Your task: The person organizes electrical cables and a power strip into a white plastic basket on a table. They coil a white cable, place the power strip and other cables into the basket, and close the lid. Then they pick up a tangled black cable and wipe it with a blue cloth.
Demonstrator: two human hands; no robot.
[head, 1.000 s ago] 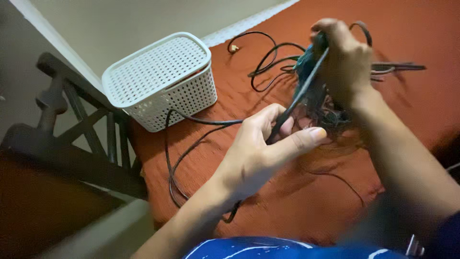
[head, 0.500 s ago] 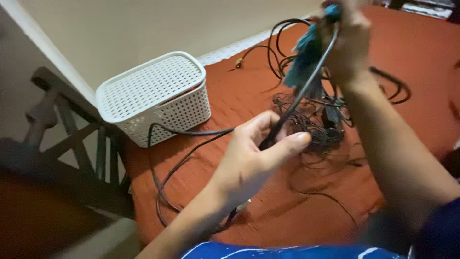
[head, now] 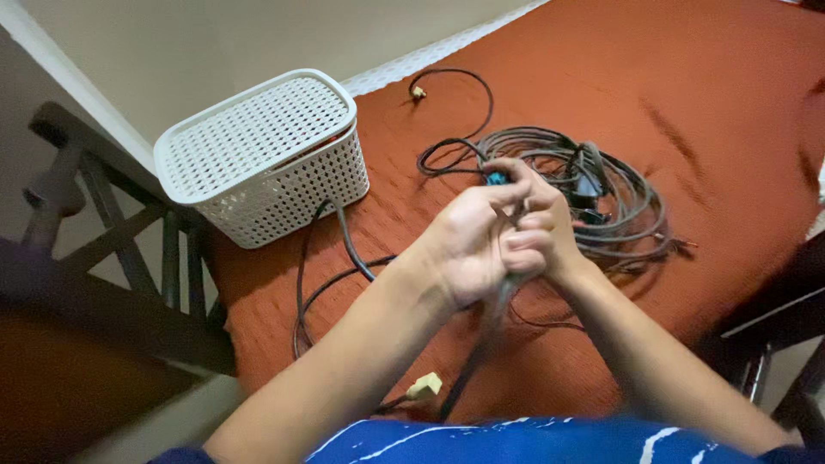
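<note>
Left hand and right hand pressed together, pinching dark cable. Feed slack slowly, clear of the cable pile just beyond.

Surface w/ rust-orange cloth carries everything. Far left on it: white perforated basket, lid on, near the cloth's edge. Coil of grey cables lies mid-cloth, right of basket. Thin black cable w/ small yellowish plug loops just beyond the coil. Another dark cable runs from basket's base toward the near edge. Beige connector lies at near edge.
</note>
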